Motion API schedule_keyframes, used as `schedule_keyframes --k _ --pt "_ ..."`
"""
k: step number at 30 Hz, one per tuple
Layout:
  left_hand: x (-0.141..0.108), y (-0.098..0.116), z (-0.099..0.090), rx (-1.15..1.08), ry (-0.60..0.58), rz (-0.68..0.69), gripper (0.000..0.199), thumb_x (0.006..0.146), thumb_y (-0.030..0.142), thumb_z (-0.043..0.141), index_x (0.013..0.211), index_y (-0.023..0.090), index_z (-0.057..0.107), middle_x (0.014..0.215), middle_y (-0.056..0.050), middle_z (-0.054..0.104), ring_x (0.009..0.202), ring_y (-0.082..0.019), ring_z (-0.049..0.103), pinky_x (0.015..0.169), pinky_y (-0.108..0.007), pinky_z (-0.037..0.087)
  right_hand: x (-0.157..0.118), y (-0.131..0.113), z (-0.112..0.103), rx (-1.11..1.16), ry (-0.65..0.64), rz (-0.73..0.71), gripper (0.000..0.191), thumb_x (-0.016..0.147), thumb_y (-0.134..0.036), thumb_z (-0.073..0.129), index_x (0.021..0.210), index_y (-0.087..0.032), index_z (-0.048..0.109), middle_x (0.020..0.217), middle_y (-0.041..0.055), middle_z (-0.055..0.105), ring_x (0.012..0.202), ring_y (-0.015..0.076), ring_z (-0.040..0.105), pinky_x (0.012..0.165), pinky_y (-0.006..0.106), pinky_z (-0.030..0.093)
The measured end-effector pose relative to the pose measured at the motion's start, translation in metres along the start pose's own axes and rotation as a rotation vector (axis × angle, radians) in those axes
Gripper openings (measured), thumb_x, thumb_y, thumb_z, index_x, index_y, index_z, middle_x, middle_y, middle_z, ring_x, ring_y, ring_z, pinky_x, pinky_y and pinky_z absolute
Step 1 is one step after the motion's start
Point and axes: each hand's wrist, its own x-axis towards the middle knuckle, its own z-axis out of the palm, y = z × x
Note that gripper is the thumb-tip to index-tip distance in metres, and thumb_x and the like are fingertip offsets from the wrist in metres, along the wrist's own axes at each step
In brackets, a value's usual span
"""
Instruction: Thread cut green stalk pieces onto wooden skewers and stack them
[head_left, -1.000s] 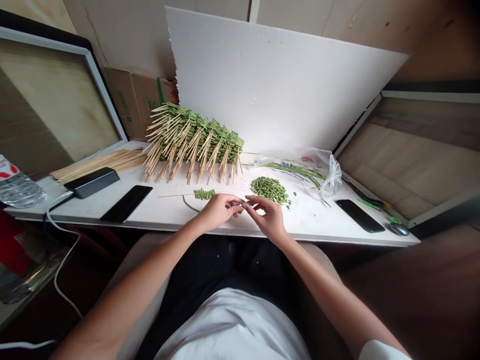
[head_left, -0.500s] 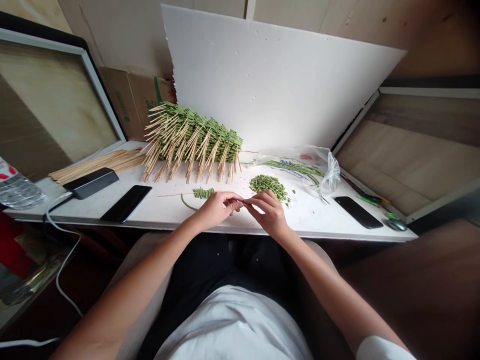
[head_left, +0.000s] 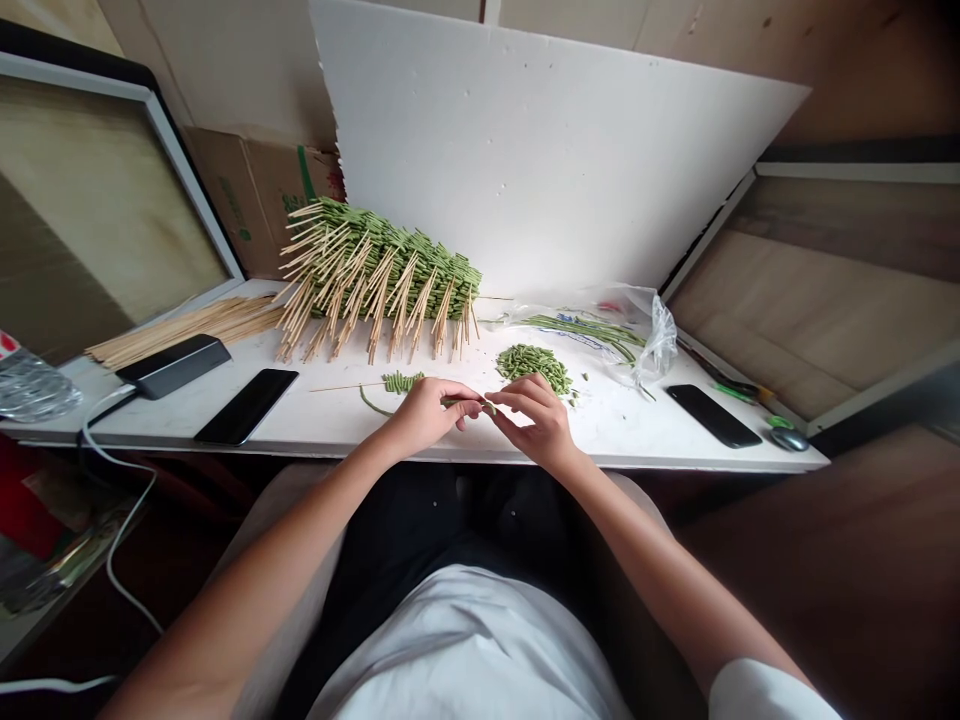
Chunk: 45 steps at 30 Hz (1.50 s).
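**Both hands (head_left: 483, 412) at one green stalk (head_left: 368, 402), near the front edge of the surface (head_left: 600, 437)**

Head view. The likeliest fault is a dropped or ragged piece: the fingertips meet on a very short green end (head_left: 490, 408), so a loose pinch or uneven twist could let it slip over the near edge. The stalk's free tail curves out on the left, close to the part-filled skewer (head_left: 403, 382); a sharp tug could sweep that tail against it. The right wrist, if swung outward, could scatter the pile of cut pieces (head_left: 534, 366) just behind.

The left hand (head_left: 427, 412) is curled nearly closed, the stalk apparently running through its grasp. The right hand (head_left: 534, 422) is half curled, thumb and fingertips pinching the green end; whether that end is severed cannot be told.
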Motion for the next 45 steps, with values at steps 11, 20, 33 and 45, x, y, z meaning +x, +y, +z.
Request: schedule_keyframes --k 11,20,33,45 --pt "0.0 -0.005 0.0 0.051 0.035 0.008 0.018 0.094 0.032 0.078 0.097 0.017 0.087 0.085 -0.007 0.081 0.066 -0.017 0.073 0.075 -0.03 0.062 0.0 -0.001 0.001 -0.043 -0.024 -0.097 0.019 0.098 -0.021 0.076 0.116 -0.028 0.079 0.094 0.0061 0.079 0.087 0.0225 0.069 0.077 0.039 0.06" --pt "0.004 -0.009 -0.003 -0.097 0.046 -0.003 0.024 0.09 0.036 0.083 0.092 0.012 0.084 0.081 -0.009 0.08 0.065 -0.019 0.074 0.071 -0.031 0.062 0.004 -0.012 0.008 0.747 0.01 0.644 0.03 0.084 -0.048 0.09 0.104 -0.025 0.083 0.09 0.0049 0.076 0.076 0.0182 0.066 0.06 0.031 0.053" --pt "0.003 -0.016 -0.005 -0.063 0.017 -0.06 0.028 0.092 0.041 0.082 0.096 0.013 0.084 0.087 -0.01 0.081 0.062 -0.018 0.073 0.068 -0.031 0.061 0.008 -0.006 0.012 1.058 0.124 1.0 0.047 0.083 -0.065 0.083 0.076 -0.021 0.068 0.08 0.0025 0.061 0.075 0.0148 0.052 0.056 0.026 0.041" --pt "0.003 -0.012 -0.001 -0.05 0.097 -0.064 0.023 0.092 0.036 0.081 0.1 0.014 0.084 0.095 -0.011 0.083 0.067 -0.02 0.078 0.071 -0.031 0.063 0.005 -0.012 0.004 0.476 -0.053 0.442 0.033 0.09 -0.045 0.085 0.117 -0.027 0.08 0.109 0.0091 0.078 0.099 0.0239 0.071 0.075 0.036 0.057"
